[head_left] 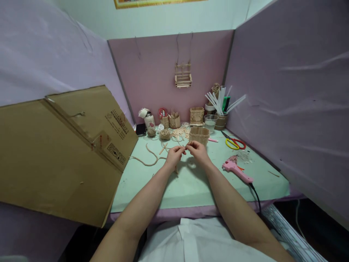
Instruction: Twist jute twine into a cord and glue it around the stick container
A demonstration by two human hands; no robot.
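My left hand (175, 156) and my right hand (198, 151) meet over the middle of the table, fingertips pinched close together. Whatever lies between them is too small to make out. A piece of braided twine (148, 164) curves across the cloth from the left and passes behind my left hand; a short light end shows below that wrist. Just beyond my right hand stands a basket (199, 134) of wooden sticks, partly covered by the fingers. Two crossed wooden sticks (163, 148) lie to the left of my left hand.
Twine balls (164, 134), loose sticks (180, 133) and a clear cup (210, 123) stand toward the back. Scissors (235, 142) and a pink glue gun (237, 171) with a cord lie right. A cardboard sheet (68, 153) leans along the left edge.
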